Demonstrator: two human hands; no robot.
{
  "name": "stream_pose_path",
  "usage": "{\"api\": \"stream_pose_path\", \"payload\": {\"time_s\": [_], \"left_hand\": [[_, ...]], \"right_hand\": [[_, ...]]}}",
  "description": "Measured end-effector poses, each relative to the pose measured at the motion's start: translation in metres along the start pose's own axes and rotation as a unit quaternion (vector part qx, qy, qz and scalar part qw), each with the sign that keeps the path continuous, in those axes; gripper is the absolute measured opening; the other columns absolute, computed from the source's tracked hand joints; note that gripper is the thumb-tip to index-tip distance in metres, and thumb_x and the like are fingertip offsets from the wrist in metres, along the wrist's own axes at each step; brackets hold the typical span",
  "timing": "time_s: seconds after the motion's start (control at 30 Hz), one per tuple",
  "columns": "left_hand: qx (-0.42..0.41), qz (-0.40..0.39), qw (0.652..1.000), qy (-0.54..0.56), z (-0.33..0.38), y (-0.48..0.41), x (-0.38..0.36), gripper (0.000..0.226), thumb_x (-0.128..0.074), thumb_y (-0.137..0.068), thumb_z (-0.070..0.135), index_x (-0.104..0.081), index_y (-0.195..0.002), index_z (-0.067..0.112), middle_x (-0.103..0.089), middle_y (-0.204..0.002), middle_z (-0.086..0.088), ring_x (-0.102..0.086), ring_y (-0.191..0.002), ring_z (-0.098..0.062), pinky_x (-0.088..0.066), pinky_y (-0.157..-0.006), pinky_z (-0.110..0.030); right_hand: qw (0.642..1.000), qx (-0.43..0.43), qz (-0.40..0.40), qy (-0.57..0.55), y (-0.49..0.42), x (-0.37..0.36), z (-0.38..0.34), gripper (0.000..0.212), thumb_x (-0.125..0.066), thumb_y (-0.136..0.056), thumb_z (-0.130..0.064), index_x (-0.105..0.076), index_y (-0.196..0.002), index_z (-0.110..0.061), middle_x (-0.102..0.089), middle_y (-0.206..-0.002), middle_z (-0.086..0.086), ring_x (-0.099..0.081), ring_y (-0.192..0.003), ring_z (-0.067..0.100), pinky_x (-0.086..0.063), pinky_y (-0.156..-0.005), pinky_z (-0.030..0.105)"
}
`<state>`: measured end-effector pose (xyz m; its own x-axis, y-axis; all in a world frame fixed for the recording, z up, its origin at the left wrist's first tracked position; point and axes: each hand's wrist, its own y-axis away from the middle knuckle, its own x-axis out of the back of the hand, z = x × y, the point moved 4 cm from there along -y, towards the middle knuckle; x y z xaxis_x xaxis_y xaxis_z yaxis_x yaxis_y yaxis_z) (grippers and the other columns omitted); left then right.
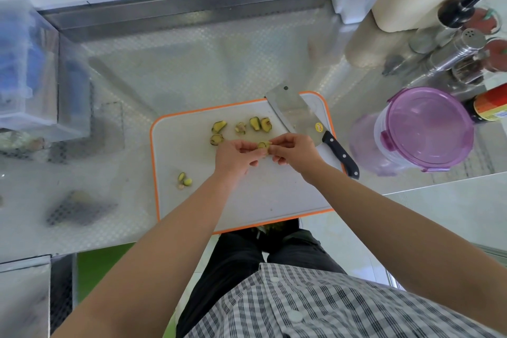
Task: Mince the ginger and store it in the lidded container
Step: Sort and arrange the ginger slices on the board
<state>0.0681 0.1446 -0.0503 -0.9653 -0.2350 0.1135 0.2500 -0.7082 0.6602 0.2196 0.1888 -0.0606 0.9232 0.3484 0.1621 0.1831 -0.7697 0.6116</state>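
I held one ginger slice (263,144) over the middle of the white, orange-rimmed cutting board (192,153). It was pinched between the fingertips of my left hand (236,155) and my right hand (295,149), with the other fingers of both curled in. Five more slices (255,123) lay on the board just beyond my hands, and a few small bits (184,180) sat near its left edge. The cleaver (290,108) rested across the board's far right corner. The purple-lidded container (422,129) stood on the table (192,63) to the right, lid on.
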Motion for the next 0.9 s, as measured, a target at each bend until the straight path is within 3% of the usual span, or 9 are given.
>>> {"api": "stream_pose_path", "payload": {"time_s": [0.13, 0.4, 0.5, 0.6, 0.67, 0.77, 0.83, 0.9], "left_hand": [[0.031, 0.003, 0.999, 0.025, -0.006, 0.002, 0.001, 0.014, -0.081, -0.072, 0.007, -0.07, -0.08, 0.003, -0.068, -0.067, -0.007, -0.057, -0.05, -0.01, -0.034, -0.038, -0.017], [0.057, -0.013, 0.995, 0.079, -0.011, 0.008, -0.012, 0.009, -0.077, -0.077, 0.008, -0.071, -0.084, 0.009, -0.071, -0.075, -0.007, -0.067, -0.066, -0.017, -0.051, -0.054, -0.023], [0.059, -0.022, 0.994, 0.087, -0.015, 0.008, -0.013, 0.009, -0.077, -0.076, 0.004, -0.071, -0.082, 0.005, -0.07, -0.069, -0.01, -0.065, -0.062, -0.021, -0.051, -0.056, -0.025], [0.029, -0.022, 0.998, 0.05, -0.015, 0.005, -0.016, 0.011, -0.079, -0.074, 0.002, -0.07, -0.079, 0.001, -0.067, -0.064, -0.013, -0.058, -0.051, -0.019, -0.049, -0.052, -0.024], [-0.003, -0.037, 0.999, -0.021, -0.014, 0.002, -0.02, 0.013, -0.082, -0.071, 0.007, -0.072, -0.077, 0.001, -0.067, -0.064, -0.013, -0.058, -0.052, -0.018, -0.049, -0.057, -0.025], [-0.046, -0.082, 0.982, -0.166, -0.012, 0.002, -0.034, 0.011, -0.082, -0.071, 0.018, -0.075, -0.076, 0.009, -0.069, -0.062, -0.007, -0.06, -0.054, -0.012, -0.049, -0.064, -0.024], [-0.076, -0.083, 0.966, -0.235, -0.012, 0.002, -0.042, 0.011, -0.081, -0.073, 0.022, -0.075, -0.077, 0.013, -0.07, -0.063, -0.006, -0.061, -0.056, -0.01, -0.047, -0.063, -0.023], [-0.112, -0.052, 0.952, -0.28, -0.01, 0.003, -0.047, 0.012, -0.08, -0.073, 0.023, -0.075, -0.079, 0.013, -0.068, -0.063, 0.001, -0.061, -0.059, -0.009, -0.044, -0.063, -0.022]], "right_hand": [[0.998, -0.013, -0.056, -0.022, 0.005, 0.001, 0.0, 0.01, -0.068, -0.084, -0.004, -0.068, -0.094, -0.005, -0.067, -0.072, 0.003, -0.061, -0.059, 0.008, -0.05, -0.058, 0.017], [0.996, -0.025, -0.054, -0.064, 0.012, 0.005, 0.004, 0.009, -0.065, -0.086, -0.001, -0.068, -0.093, -0.005, -0.067, -0.072, 0.007, -0.062, -0.063, 0.013, -0.054, -0.062, 0.019], [0.996, -0.034, -0.06, -0.053, 0.016, 0.008, 0.006, 0.014, -0.065, -0.087, -0.006, -0.07, -0.1, -0.003, -0.069, -0.076, 0.005, -0.063, -0.066, 0.011, -0.054, -0.062, 0.019], [0.999, -0.016, -0.017, 0.025, 0.016, 0.017, 0.005, 0.015, -0.063, -0.088, -0.015, -0.072, -0.099, -0.01, -0.068, -0.083, 0.001, -0.06, -0.07, 0.01, -0.052, -0.063, 0.021], [0.988, 0.052, 0.072, 0.13, 0.016, 0.032, 0.002, 0.014, -0.061, -0.088, -0.016, -0.071, -0.098, -0.016, -0.066, -0.085, -0.003, -0.059, -0.074, 0.011, -0.05, -0.068, 0.024], [0.917, 0.17, 0.213, 0.293, 0.021, 0.056, -0.001, 0.028, -0.057, -0.083, -0.009, -0.063, -0.11, -0.015, -0.057, -0.107, 0.005, -0.055, -0.096, 0.025, -0.045, -0.085, 0.035], [0.878, 0.145, 0.24, 0.387, 0.02, 0.068, 0.004, 0.042, -0.055, -0.084, -0.01, -0.051, -0.126, -0.014, -0.05, -0.123, 0.011, -0.046, -0.112, 0.033, -0.039, -0.093, 0.042], [0.862, 0.083, 0.209, 0.454, 0.016, 0.073, 0.011, 0.045, -0.051, -0.088, -0.012, -0.041, -0.132, -0.012, -0.047, -0.126, 0.014, -0.044, -0.115, 0.035, -0.036, -0.094, 0.043]]}}
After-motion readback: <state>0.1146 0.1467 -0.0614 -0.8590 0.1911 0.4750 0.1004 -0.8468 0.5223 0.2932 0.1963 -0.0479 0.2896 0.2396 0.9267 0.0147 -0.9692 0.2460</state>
